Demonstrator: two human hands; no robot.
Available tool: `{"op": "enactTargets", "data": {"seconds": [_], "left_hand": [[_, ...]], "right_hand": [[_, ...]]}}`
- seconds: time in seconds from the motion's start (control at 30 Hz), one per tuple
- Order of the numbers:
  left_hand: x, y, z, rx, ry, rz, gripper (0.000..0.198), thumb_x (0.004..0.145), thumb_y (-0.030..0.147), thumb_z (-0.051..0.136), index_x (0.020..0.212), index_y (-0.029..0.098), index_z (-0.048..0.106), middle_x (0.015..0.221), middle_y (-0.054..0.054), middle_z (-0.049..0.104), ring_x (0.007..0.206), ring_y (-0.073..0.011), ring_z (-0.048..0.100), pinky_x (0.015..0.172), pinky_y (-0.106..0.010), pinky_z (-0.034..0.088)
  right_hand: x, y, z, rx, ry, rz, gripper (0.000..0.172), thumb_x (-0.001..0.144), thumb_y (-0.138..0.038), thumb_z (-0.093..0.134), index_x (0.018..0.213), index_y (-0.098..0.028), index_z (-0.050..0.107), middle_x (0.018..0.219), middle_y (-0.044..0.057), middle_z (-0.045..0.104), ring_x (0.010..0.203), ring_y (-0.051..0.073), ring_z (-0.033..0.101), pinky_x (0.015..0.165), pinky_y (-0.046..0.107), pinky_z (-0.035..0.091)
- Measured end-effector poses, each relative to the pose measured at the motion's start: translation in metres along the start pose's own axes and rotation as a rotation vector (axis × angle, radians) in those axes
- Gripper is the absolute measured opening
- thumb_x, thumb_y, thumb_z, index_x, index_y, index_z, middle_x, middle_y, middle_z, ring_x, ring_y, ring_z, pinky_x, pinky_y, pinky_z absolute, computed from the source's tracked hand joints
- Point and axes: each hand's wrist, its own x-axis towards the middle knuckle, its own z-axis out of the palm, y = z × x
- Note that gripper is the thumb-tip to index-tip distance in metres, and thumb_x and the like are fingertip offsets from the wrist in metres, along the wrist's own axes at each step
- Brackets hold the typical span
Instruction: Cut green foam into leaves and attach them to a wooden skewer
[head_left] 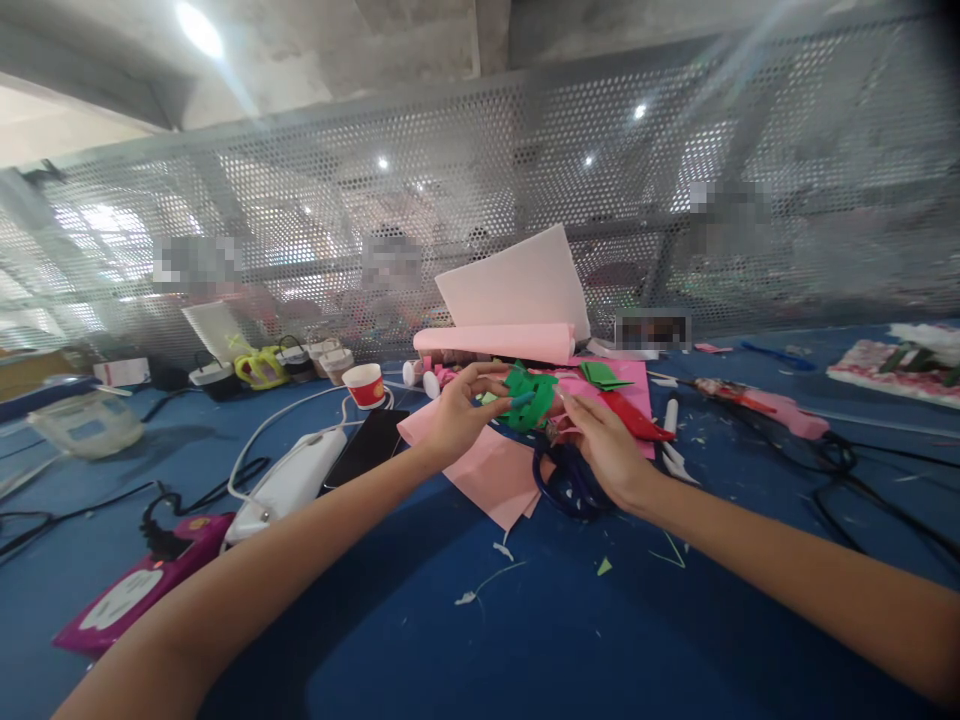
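Note:
Between my two hands is a bright green cut piece (531, 398), curled and notched, that looks like paper or foam sheet. My left hand (466, 408) pinches its left side with thumb and fingers. On the other side my right hand (604, 440) closes on its right edge. Dark blue scissors handles (570, 485) lie just under my right hand. Pale pink sheets (491, 475) rest beneath the hands. A red piece (637, 418) and folded green pieces (604, 376) sit on a brighter pink sheet (634, 382) behind my right hand.
A pink roll (495, 342) and white sheet (517, 280) stand behind. Leftward are a paper cup (365, 385), black phone (367, 450), white power strip (289, 485), purple box (142, 590) and plastic tub (86, 425). A pink glue gun (772, 405) with black cord lies right.

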Motion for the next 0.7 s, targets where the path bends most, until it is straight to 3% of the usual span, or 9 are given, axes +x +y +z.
{"op": "enactTargets", "data": {"seconds": [0.2,0.33,0.47,0.7], "left_hand": [[0.018,0.002,-0.019,0.225,-0.085,0.103,0.035,0.065,0.019,0.074,0.097,0.018,0.059,0.08,0.0,0.068,0.081,-0.0149,0.065,0.079,-0.03,0.051],[0.024,0.009,-0.03,0.478,-0.187,0.121,0.036,0.066,0.015,0.072,0.1,0.017,0.06,0.08,-0.001,0.07,0.082,-0.0161,0.066,0.079,-0.03,0.051],[0.027,0.016,-0.037,0.682,-0.39,0.08,0.042,0.066,0.01,0.07,0.106,0.017,0.061,0.073,0.001,0.071,0.08,-0.017,0.068,0.079,-0.03,0.05],[0.026,0.023,-0.045,0.773,-0.677,-0.05,0.038,0.068,0.005,0.066,0.104,0.018,0.067,0.079,-0.001,0.074,0.08,-0.0168,0.069,0.075,-0.027,0.051]], "right_hand": [[0.002,0.008,-0.004,-0.062,0.209,0.013,0.042,0.063,-0.064,0.069,0.065,-0.023,0.06,0.068,0.0,0.058,0.062,0.016,0.052,0.056,0.03,0.043],[0.0,0.009,-0.003,-0.088,0.162,0.002,0.043,0.066,-0.066,0.066,0.065,-0.023,0.059,0.064,-0.001,0.055,0.062,0.016,0.052,0.057,0.03,0.041],[-0.002,0.008,-0.002,-0.118,0.136,-0.017,0.044,0.068,-0.066,0.063,0.066,-0.022,0.059,0.065,-0.001,0.056,0.064,0.015,0.052,0.059,0.03,0.041],[-0.001,0.008,-0.002,-0.108,0.175,0.025,0.049,0.063,-0.069,0.065,0.065,-0.021,0.057,0.064,-0.001,0.056,0.062,0.015,0.052,0.057,0.028,0.042]]}}
